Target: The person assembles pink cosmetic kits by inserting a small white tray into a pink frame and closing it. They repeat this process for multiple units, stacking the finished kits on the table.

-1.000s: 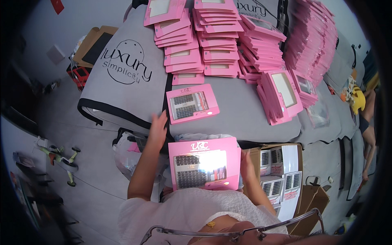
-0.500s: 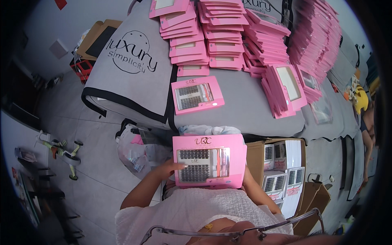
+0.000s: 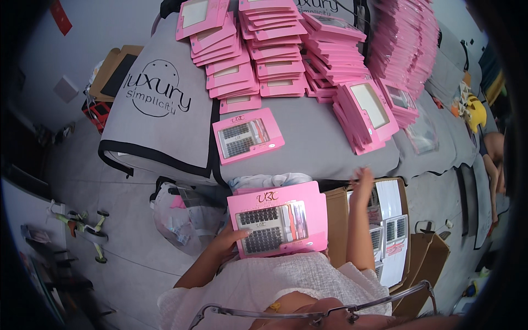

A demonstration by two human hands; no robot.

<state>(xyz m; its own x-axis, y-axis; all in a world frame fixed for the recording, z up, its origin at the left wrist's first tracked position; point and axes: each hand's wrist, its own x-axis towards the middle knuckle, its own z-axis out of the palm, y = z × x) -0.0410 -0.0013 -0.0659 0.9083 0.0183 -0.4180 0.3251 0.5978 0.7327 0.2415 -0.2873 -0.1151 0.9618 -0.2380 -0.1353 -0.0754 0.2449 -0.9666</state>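
Left hand [image 3: 228, 242] is gripping the pink lash box [image 3: 279, 224] on my lap, fingers curled over its left edge around 9 o'clock, thumb side tucked under where I can't see it. That box sits dead center low in the view, window side up, with rows of dark lashes showing through the clear panel. Its bottom edge gets lost against my white top, so no idea how much of it is actually resting on me.

Right hand [image 3: 362, 180] is up at about 2 o'clock from that box, fingers loose and spread, not holding anything. It hangs over the open cardboard carton [image 3: 335, 212] right by the front edge of the grey table cover [image 3: 165, 126]. Fingertips are kinda blurry, so can't tell if they touch the cover or just hover near it.

Inside the carton there are white lash trays [image 3: 393, 228], partly blocked by my forearm.

Up on the table at 12 o'clock from my lap lies another open-faced pink box [image 3: 247, 135], flat, tilted a bit. Behind it are stacks of pink boxes [image 3: 258, 60], and a leaning row of them [image 3: 366, 113] at 1 o'clock. The far stacks run off the top edge.

A crumpled plastic bag [image 3: 176, 212] sits at 9 o'clock, contents hard to make out.
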